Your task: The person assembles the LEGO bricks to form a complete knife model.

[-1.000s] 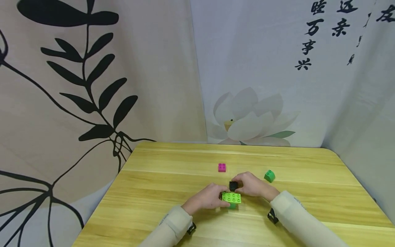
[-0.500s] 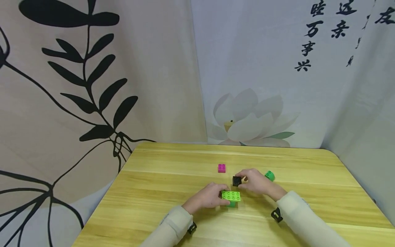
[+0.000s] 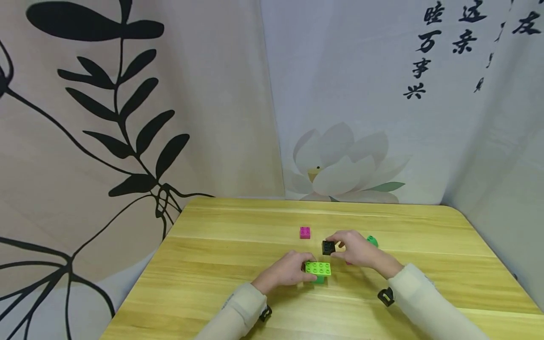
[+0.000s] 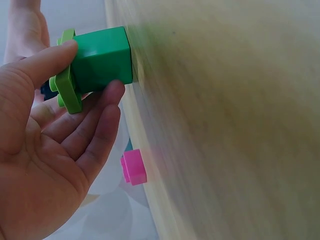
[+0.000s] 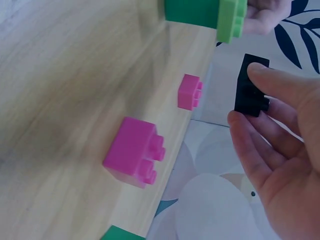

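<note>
Above the yellow wood-grain table (image 3: 212, 264), the right hand (image 3: 354, 249) pinches a small black studded plastic block (image 3: 328, 247) between thumb and fingertips, clear of the tabletop. With so few contact points, the block could swivel or slip if pushed off-centre.

Near it, the left hand (image 3: 289, 270) grips a flat lime-green studded plastic plate (image 3: 318, 268) that sits on a dark green plastic block (image 3: 318, 279). The plate appears to overhang its support, so pressure on that free part could tip the pair or pry them apart, especially under a loose hold.

Farther out, a magenta studded plastic block (image 5: 129, 152) stands below the right hand, where a careless lowering could knock it. A bright green plastic block (image 3: 372, 241), partly hidden behind that hand, risks a bump from any backward sweep.
</note>
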Demonstrator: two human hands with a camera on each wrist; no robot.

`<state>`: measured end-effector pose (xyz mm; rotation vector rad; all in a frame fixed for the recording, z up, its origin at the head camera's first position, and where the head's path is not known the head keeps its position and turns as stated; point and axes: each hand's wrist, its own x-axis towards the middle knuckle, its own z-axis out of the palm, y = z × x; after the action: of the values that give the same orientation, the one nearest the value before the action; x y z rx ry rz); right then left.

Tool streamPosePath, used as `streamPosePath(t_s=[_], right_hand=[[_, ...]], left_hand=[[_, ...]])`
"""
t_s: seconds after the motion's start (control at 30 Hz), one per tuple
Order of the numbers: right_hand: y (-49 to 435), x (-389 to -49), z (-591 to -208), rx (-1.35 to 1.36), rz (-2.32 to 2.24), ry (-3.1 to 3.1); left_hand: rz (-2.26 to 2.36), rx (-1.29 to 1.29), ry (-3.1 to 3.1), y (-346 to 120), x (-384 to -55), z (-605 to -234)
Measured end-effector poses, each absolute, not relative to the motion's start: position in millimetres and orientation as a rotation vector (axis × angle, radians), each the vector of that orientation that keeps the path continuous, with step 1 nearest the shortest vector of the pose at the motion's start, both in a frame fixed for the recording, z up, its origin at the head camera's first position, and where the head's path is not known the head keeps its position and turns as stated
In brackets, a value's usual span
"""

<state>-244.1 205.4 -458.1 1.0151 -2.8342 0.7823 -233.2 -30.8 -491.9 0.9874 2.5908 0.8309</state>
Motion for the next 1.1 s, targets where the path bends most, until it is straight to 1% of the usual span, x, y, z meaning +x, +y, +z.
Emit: streamPosePath(t_s=[0.37,0.57,1.1], right_hand=[[201.0,-233.0,-449.3,1.118,0.769,-2.798],[199.0,-226.6,-447.0,1.128,0.784,-2.807],[193.8,-219.7,-452.4,1.164,0.784,-2.815]], left_hand=[[0.845,0.959,2.603,-29.2,-234.5,-492.7],[0.878,0.965,2.6,-28.6,-235.4,-491.6],[0.93,0.936,2.551,-30.7,-235.0,-489.6]])
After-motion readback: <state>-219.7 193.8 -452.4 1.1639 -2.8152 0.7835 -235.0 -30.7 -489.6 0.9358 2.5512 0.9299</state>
